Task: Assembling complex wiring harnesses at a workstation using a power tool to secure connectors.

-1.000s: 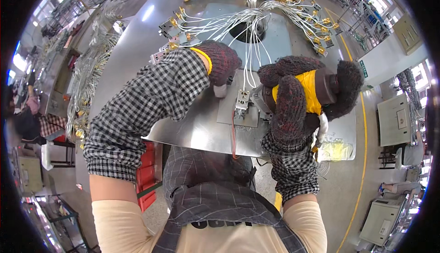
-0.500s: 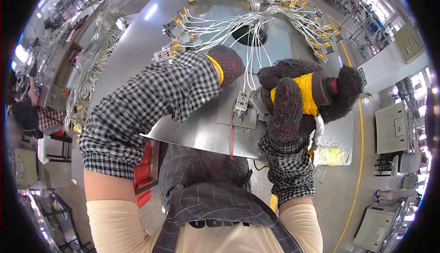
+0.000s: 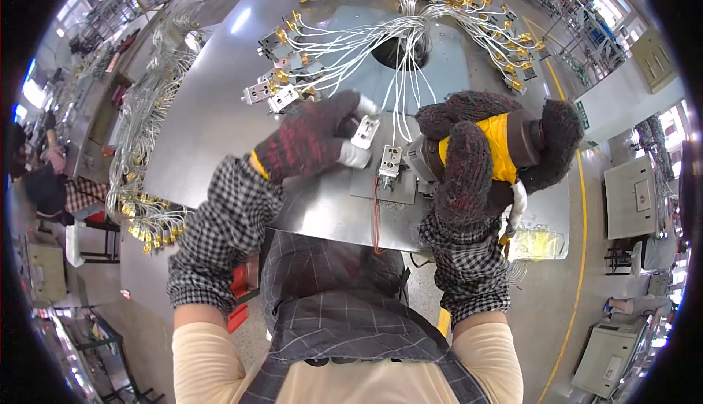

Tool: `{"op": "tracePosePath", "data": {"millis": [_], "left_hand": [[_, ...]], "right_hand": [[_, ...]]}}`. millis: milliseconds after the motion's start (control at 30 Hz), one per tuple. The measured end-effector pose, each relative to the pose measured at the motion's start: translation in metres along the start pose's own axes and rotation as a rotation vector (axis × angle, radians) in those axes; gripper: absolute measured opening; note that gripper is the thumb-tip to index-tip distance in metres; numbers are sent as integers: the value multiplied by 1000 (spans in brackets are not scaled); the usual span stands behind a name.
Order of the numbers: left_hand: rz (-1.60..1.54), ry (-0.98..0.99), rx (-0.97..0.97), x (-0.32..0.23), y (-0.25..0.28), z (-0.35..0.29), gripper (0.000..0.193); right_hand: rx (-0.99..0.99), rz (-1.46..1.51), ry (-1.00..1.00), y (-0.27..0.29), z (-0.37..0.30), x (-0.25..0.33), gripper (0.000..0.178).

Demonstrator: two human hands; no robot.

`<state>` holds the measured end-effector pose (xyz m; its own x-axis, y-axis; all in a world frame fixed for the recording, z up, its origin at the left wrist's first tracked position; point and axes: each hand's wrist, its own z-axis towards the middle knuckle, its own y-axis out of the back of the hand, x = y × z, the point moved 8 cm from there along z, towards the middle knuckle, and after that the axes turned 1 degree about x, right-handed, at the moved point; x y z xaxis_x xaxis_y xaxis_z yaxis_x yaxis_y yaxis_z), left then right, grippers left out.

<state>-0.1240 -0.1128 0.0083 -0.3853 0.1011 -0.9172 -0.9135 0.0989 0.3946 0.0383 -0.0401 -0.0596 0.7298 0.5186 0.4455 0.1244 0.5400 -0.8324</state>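
Observation:
My left hand (image 3: 311, 136), in a dark knitted glove with white fingertips, pinches a small silvery socket block (image 3: 365, 132) between thumb and fingers. My right hand (image 3: 469, 162), gloved the same way, is wrapped around a dark power tool (image 3: 520, 140) bound with yellow tape. The grey front of the tool (image 3: 421, 161) is beside a second socket block (image 3: 389, 159), which stands on a small metal plate (image 3: 362, 183). A reddish wire (image 3: 376, 221) hangs from there over the table edge. White wires (image 3: 399, 104) run down close to this block.
A bundle of white wires (image 3: 414, 27) with yellow-tipped ends fans out over the metal table (image 3: 212, 104). More socket blocks (image 3: 283, 98) lie at its left. A wire heap (image 3: 150, 111) hangs farther left. A yellow-filled clear packet (image 3: 538, 244) lies at the right corner.
My left hand has come back from the socket blocks at the left toward the middle, now with one block in its fingers. My right hand and the tool have hardly moved.

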Motion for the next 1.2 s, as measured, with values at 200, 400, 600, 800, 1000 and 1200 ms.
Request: {"op": "tracePosePath", "data": {"millis": [200,400,600,800,1000,1200], "left_hand": [[325,-151,-34,-8,-21,-5,66],[230,-19,-44,0,-13,-5,61],[277,-272,-181,-54,-31,11,61],[94,-91,-158,-12,-22,5,68],[426,65,-51,-42,-33,7,67],[471,5,-83,-39,-35,-2,65]], "right_hand": [[-20,-98,189,-43,1,33,58],[-99,-260,322,-84,1,48,63],[-217,-694,954,-158,-5,118,70],[-275,-968,948,-166,-6,111,74],[-249,-857,850,-173,-2,94,78],[-22,-845,866,-179,-2,90,75]]}}
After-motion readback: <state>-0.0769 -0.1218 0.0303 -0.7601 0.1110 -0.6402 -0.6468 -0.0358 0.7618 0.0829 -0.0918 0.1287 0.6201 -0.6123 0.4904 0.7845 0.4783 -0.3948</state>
